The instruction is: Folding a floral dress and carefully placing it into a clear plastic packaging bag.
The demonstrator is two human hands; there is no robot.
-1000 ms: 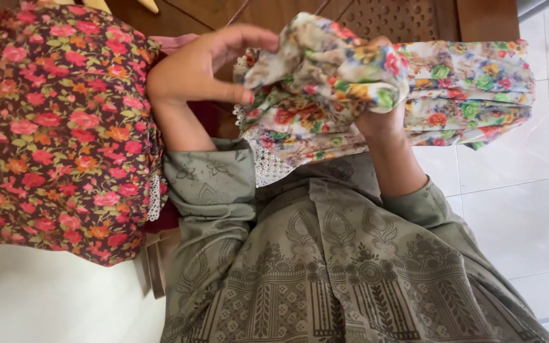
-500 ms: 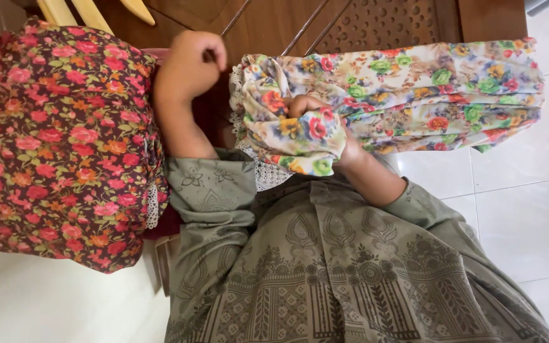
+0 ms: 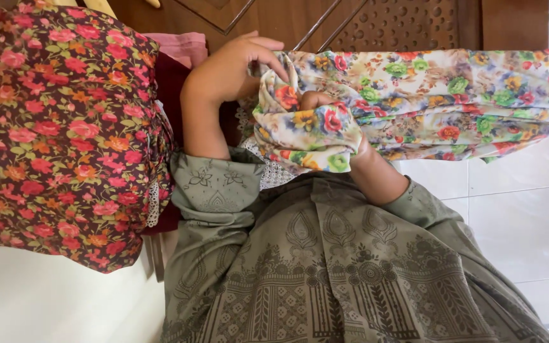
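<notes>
A: Nearest us is the olive patterned tunic (image 3: 351,273) filling the bottom of the view, with a dark red floral fabric (image 3: 65,133) heaped off at nine o'clock.

B: And the hands?

A: Just above the tunic, the right hand (image 3: 325,111) is mostly buried in the pale floral garment (image 3: 427,101). Only a few knuckles show, fingers curled shut around a bunched end of the cloth, wrist bent up from the sleeve at five o'clock.

B: The left?

A: The left hand (image 3: 236,70) sits at ten o'clock from the right, forearm rising straight from its cuff. It's half open, fingers arched over and the tips pressing on the gathered edge of that same garment. A pinch rather than a full grip, I'd say.

B: So what stage is this?

A: Looks like gathering or turning the bunched end while the rest trails off flat toward three o'clock. My read: next it needs the left fingers to take a firmer hold of the edge.

B: Behind all that?

A: A carved wooden panel (image 3: 382,25) at twelve o'clock, white floor tiles (image 3: 522,209) at three.
</notes>
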